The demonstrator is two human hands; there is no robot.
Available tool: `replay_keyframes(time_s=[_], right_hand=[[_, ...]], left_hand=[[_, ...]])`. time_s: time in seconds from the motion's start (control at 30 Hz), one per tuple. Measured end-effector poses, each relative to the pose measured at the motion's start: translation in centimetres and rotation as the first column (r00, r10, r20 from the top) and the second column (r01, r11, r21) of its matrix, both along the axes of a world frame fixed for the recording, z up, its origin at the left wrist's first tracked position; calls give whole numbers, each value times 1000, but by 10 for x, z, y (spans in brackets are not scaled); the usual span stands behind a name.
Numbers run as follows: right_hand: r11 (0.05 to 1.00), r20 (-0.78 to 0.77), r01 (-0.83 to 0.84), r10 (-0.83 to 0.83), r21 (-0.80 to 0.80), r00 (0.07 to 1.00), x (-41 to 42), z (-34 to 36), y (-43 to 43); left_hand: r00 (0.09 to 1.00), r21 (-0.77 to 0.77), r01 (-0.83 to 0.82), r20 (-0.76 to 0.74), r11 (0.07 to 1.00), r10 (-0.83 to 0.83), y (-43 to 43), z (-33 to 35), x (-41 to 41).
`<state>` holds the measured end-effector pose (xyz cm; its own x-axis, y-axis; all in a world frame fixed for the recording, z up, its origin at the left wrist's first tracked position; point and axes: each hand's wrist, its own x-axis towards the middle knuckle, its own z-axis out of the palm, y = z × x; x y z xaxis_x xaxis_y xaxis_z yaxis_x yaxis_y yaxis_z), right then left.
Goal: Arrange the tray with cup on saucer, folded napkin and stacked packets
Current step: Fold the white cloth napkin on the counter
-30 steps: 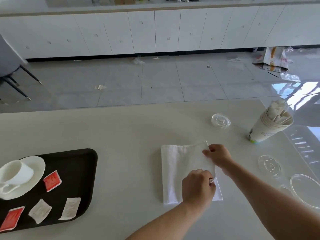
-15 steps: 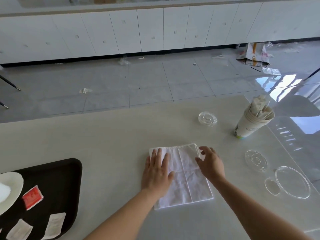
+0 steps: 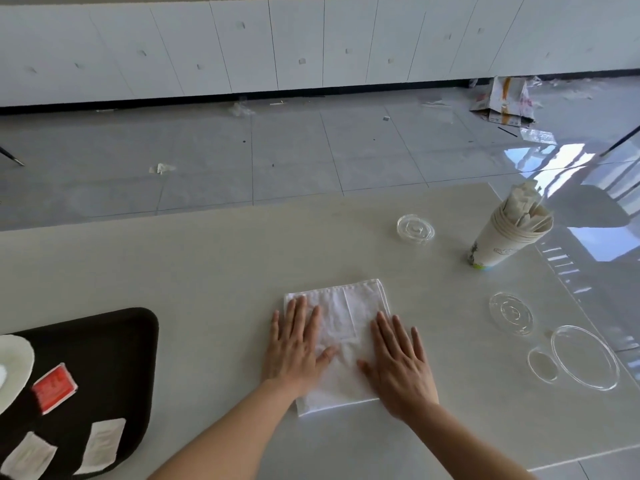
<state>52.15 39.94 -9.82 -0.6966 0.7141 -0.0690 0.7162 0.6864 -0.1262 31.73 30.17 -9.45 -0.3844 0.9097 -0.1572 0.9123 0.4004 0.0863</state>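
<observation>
A white folded napkin (image 3: 343, 317) lies flat on the pale table in front of me. My left hand (image 3: 296, 344) rests palm down on its left half, fingers spread. On its right half my right hand (image 3: 398, 362) presses flat in the same way. A black tray (image 3: 114, 344) sits at the lower left. It carries a white saucer (image 3: 14, 365) cut off by the frame edge, a red packet (image 3: 53, 388) and two white packets (image 3: 104, 445) lying apart. The cup is almost wholly out of view.
A stack of paper cups (image 3: 502, 240) holding wrapped sticks stands at the right. Clear plastic lids (image 3: 415, 229) lie nearby, with more lids (image 3: 585, 356) at the right edge. Beyond the table's far edge is grey tiled floor with litter and white cabinets.
My hands let go of the napkin's folded edge and came down flat, side by side, on it. The view shifted right, so the tray and cup slid toward the left edge.
</observation>
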Motion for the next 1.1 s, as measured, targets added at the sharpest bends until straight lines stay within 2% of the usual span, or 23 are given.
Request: replay_keyframes(time_s=[0.37, 0.6, 0.67, 0.77, 0.93, 1.0, 1.1], right_hand=[[980, -4, -193, 193, -50, 981, -78, 14, -67], [980, 59, -182, 187, -75, 981, -87, 7, -89], [981, 56, -177, 182, -80, 982, -85, 9, -89], [979, 52, -188, 192, -78, 980, -77, 10, -89], [976, 64, -203, 208, -82, 976, -74, 10, -90], [970, 63, -226, 231, -86, 971, -72, 12, -89], [955, -1, -284, 285, -84, 959, -62, 16, -89]], left_hand=[[988, -27, -154, -25, 988, 153, -96, 2, -66], [994, -100, -100, 29, 990, 104, -108, 13, -91], [995, -50, -84, 43, 995, 87, -114, 16, -79], [999, 24, 24, 37, 999, -25, -145, 11, -55], [1000, -75, 17, 5, 997, -17, -158, 18, -47], [999, -71, 26, 43, 997, -23, -160, 22, -45], [987, 90, 50, 150, 995, -63, -177, 28, -43]])
